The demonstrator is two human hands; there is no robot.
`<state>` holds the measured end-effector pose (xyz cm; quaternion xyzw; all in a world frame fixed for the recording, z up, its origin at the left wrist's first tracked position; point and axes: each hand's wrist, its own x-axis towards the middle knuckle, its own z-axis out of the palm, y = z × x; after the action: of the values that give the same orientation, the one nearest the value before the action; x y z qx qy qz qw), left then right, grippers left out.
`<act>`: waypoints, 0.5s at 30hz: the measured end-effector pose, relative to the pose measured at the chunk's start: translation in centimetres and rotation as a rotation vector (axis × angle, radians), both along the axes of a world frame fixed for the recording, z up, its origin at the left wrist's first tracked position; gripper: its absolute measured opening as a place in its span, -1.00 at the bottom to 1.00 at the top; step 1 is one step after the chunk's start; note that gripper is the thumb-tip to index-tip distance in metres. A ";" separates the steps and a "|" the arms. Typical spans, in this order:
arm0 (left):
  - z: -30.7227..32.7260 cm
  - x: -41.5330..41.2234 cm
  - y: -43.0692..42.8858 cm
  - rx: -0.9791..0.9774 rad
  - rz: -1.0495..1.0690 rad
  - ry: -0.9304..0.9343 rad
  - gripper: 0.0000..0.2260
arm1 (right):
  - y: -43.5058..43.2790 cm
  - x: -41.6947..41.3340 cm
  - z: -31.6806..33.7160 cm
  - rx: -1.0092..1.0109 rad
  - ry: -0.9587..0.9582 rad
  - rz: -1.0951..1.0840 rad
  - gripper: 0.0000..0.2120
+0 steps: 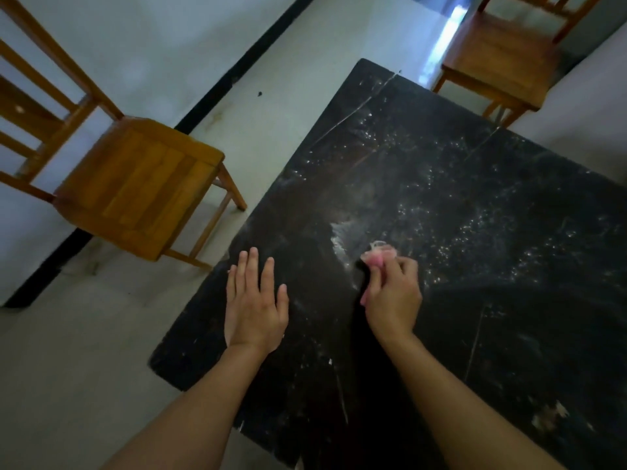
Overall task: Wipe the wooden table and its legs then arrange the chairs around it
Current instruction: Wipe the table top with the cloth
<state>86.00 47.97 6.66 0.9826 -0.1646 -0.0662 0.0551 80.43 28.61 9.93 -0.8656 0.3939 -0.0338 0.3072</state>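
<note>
While R hand (393,296) grips a pink cloth (378,257) w/ curled fingers, pressing it on the dark table (475,232) near a whitish smear, L hand (256,303) lies flat, fingers straight, palm down by the table's left edge. Tabletop is scratched & speckled w/ white dust. One chair (135,184) stands left of the table, apart from it; 2nd chair (502,59) stands just past the far corner.
</note>
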 end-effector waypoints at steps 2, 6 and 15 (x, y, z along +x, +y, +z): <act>-0.1 0.1 0.1 0.012 -0.001 -0.005 -0.53 | 2.7 5.0 -0.9 -0.067 -0.039 0.097 -0.78; 0.0 0.4 0.2 0.030 -0.014 0.017 -0.51 | 4.7 13.7 -0.9 0.078 -0.036 0.435 -0.73; 0.4 0.5 0.5 -0.032 -0.038 0.083 -0.50 | 0.3 -1.5 1.8 0.045 -0.001 -0.027 -0.80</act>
<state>86.48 48.48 7.07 0.9747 -0.1819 -0.1054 0.0766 78.91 28.91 11.68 -0.8530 0.4059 -0.0295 0.3266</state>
